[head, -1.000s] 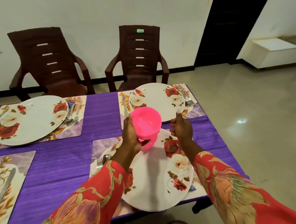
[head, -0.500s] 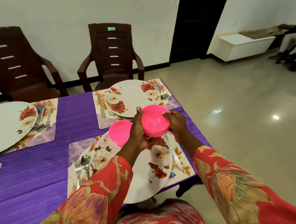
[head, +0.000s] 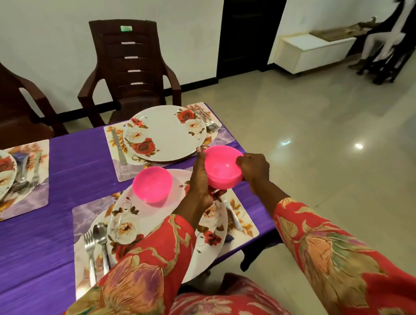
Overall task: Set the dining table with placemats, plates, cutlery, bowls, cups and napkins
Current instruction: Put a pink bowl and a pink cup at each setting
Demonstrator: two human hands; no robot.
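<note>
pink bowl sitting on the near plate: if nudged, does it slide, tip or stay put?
The pink bowl looks like thin glossy plastic, so probably light. On the smooth near plate it would likely slide rather than grip. Wide and low, it seems unlikely to tip.

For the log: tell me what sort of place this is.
Likely a home dining room: a table under a purple tablecloth laid with floral plates on placemats, brown plastic armchairs along a white wall, polished tile floor.
</note>
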